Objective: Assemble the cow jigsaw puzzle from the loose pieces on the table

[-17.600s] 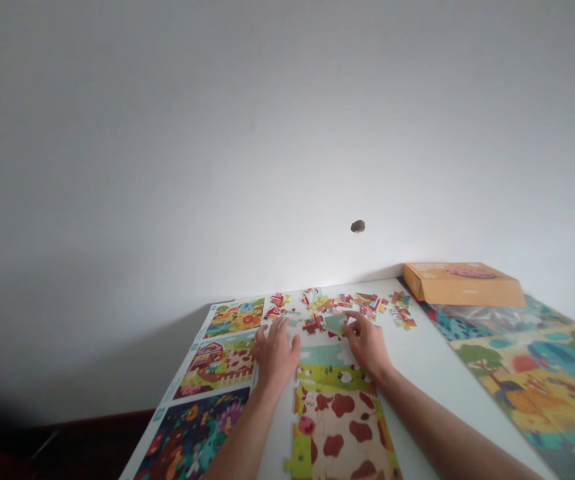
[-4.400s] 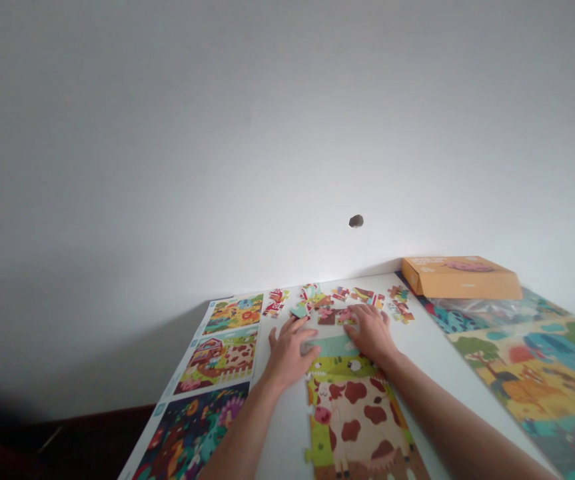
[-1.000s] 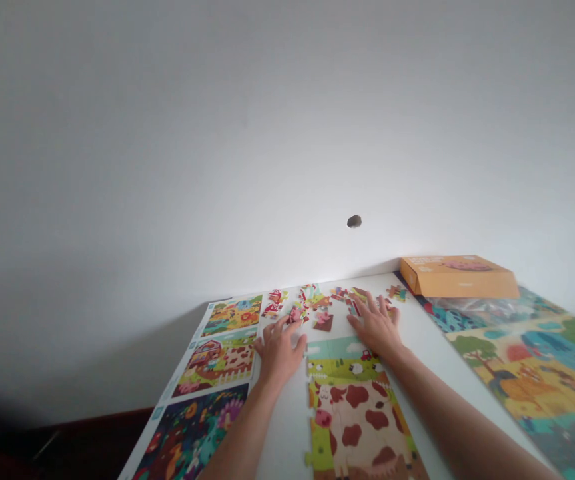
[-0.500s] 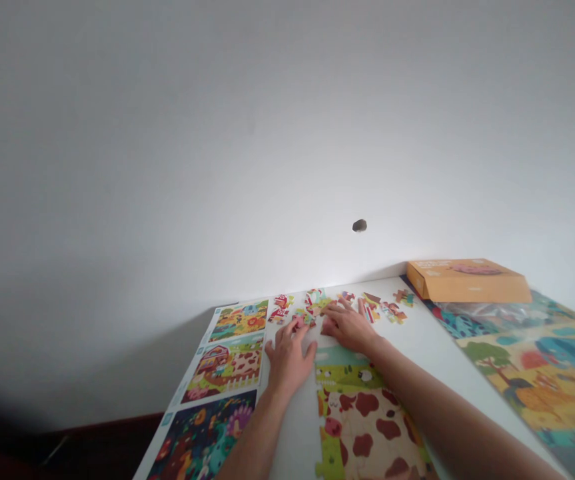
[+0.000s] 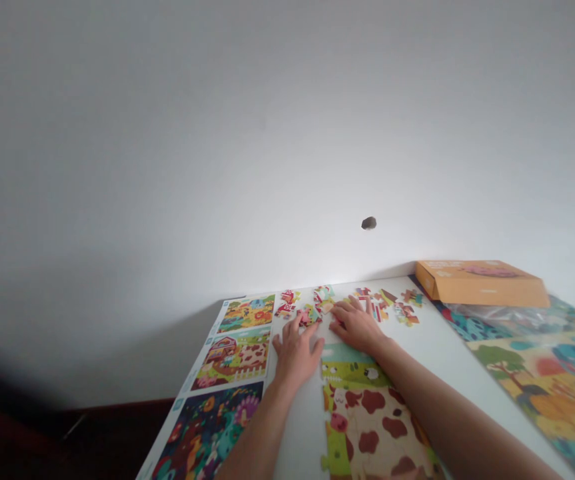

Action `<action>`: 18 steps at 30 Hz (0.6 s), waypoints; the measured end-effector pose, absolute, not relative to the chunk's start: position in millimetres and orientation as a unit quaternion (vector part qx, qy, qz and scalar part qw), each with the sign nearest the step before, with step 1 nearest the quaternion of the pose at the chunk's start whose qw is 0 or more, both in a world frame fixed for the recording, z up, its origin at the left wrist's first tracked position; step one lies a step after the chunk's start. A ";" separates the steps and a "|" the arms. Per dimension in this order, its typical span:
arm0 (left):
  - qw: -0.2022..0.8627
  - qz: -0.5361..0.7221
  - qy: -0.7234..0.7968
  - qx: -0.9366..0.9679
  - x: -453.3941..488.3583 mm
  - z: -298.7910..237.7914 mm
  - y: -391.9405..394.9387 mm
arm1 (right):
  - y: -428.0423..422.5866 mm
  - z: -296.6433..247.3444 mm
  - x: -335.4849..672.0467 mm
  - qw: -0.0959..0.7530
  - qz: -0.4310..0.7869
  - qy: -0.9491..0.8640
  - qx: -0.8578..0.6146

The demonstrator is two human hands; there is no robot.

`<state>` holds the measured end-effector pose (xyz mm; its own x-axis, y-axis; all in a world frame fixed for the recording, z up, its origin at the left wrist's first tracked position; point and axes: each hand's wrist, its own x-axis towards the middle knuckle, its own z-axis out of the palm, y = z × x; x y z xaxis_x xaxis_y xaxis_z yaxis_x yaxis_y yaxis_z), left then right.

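My left hand [image 5: 297,350] is palm down on the white table, fingers spread, its fingertips at the lower edge of a puzzle piece with a pink pig [image 5: 307,315]. To its right, my right hand [image 5: 357,327] lies over loose puzzle pieces with its fingers stretched out, the tips beside a yellow-green piece [image 5: 326,305]. What lies under its palm is hidden. Below both hands is a joined puzzle section [image 5: 367,407] showing a spotted cow, sheep and grass; my right forearm covers its right edge.
More loose pieces [image 5: 407,312] lie right of my hands, and red barn pieces [image 5: 287,303] at the back left. A printed picture sheet [image 5: 232,353] lies on the left. An orange box [image 5: 487,287] and clear plastic bag [image 5: 512,315] rest on another large animal picture [image 5: 532,380] at right.
The whole view has shifted, so things appear farther right. My left fingers have spread and straightened near the pig piece. My right hand stays over the loose pieces.
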<state>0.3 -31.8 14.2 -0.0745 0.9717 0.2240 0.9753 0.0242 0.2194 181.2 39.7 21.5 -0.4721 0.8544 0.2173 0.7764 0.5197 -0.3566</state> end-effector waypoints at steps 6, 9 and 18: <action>-0.020 -0.138 -0.675 -0.725 3.5 16.8 -35.7 | 38.6 20.9 181.6 0.203 0.088 -0.844 -0.488; -0.041 -0.133 -0.640 -0.755 3.6 19.4 -38.1 | 39.3 19.6 181.6 0.211 0.079 -0.831 -0.508; -0.068 -0.146 -0.625 -0.763 1.3 19.5 -37.1 | 43.0 21.4 183.8 0.223 0.084 -0.805 -0.543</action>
<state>1.3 -37.1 19.5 0.1750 0.9748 0.1385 0.9352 -0.2085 0.2861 183.8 43.0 21.4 -0.3103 0.9124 0.2669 0.8375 0.3952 -0.3774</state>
